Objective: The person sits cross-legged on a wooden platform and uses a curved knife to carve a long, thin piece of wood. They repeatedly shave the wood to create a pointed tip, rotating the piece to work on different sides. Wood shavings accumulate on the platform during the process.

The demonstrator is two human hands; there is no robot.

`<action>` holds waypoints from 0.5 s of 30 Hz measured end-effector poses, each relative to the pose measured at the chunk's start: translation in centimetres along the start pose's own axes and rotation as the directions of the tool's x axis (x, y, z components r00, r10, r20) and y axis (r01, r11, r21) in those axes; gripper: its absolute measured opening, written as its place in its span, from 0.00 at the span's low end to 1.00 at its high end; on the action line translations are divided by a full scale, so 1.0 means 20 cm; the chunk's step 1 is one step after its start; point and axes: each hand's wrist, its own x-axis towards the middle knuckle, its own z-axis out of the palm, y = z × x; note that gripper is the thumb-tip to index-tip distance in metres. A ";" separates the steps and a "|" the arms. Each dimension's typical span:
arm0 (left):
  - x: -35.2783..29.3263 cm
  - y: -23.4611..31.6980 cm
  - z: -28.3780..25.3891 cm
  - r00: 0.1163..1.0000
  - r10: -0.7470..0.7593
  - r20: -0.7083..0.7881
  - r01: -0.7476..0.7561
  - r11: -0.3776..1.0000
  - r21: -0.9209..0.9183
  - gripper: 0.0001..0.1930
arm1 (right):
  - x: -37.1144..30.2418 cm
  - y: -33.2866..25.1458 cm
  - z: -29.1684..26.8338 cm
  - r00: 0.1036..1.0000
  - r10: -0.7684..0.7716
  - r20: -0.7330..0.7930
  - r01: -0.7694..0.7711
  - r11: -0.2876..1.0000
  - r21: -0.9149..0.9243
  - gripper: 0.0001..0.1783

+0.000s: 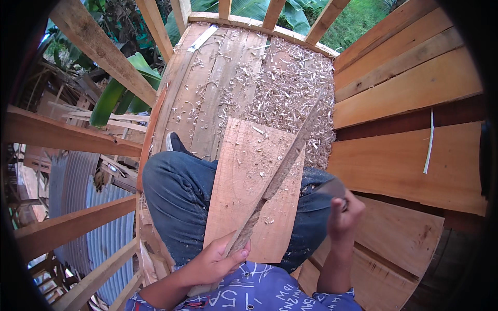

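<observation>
My left hand (220, 262) is closed around the lower part of a long, rough-sided wooden strip (284, 168). The strip slants up and away to the right, and its near end passes under my left forearm toward my shirt. Beneath it, a flat wooden board (244, 181) lies across my lap, dotted with shavings. My right hand (345, 217), raised over my right thigh, grips a knife whose grey blade (332, 187) is smeared by motion. The blade looks apart from the strip; its handle is hidden in my fist.
Curled wood shavings (290, 85) thickly cover the plank floor (205, 103) ahead. Slatted wooden rails (78, 132) close in the left and far sides. On the right rises a plank wall (404, 98), with wide boards (399, 233) beside me. My shoe (176, 142) rests at the left.
</observation>
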 end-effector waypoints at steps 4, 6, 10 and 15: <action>0.04 0.03 0.09 0.990 0.139 0.028 -0.140 0.936 0.323 0.07 | -0.11 -0.16 0.11 0.941 -0.220 0.257 0.248 0.966 -0.079 0.36; 0.04 0.07 0.12 0.994 0.110 -0.021 -0.097 0.942 0.322 0.06 | -0.07 -0.11 0.14 0.947 -0.267 0.177 0.287 0.953 -0.098 0.37; 0.03 0.05 0.11 0.994 0.110 0.024 -0.112 0.950 0.290 0.07 | -0.05 -0.01 0.21 0.947 -0.312 -0.074 0.304 0.947 -0.106 0.39; -0.02 -0.03 0.05 0.999 0.010 0.042 -0.011 1.000 0.026 0.07 | 0.18 0.20 -0.04 0.895 0.226 -0.386 -0.222 0.973 0.054 0.35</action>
